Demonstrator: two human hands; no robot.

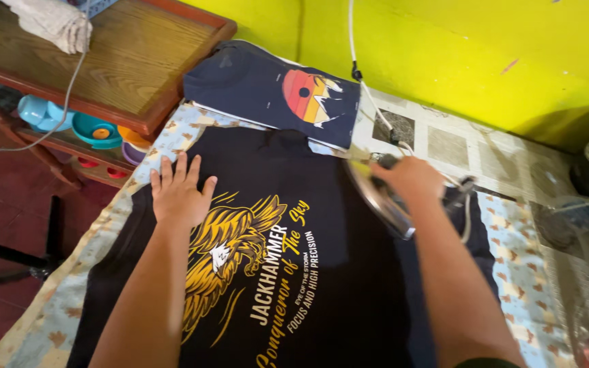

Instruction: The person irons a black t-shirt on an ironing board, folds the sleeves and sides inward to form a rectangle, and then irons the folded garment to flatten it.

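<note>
Surface (512, 272): padded, covered with a pale blue cloth with small brown figures; it fills the lower and middle frame below a yellow wall (444, 48).
Black T-shirt (349, 286): spread flat on the surface at centre frame, a yellow bird print and yellow and white lettering facing up.
Wooden table (138, 61): upper left of the frame, with a folded pale cloth (52, 24) on top and coloured plastic dishes (90, 129) on the shelf beneath.
Folded navy T-shirt (253, 88): upper centre, just beyond the black T-shirt's collar, with an orange sun print.
Left hand (177, 194): fingers released and splayed, palm pressed flat on the black T-shirt left of the print.
Right hand (410, 178): fingers clenched around the handle of the iron.
Iron (380, 197): right of centre, tilted on the black T-shirt, its white cord (359, 68) running up the frame.
</note>
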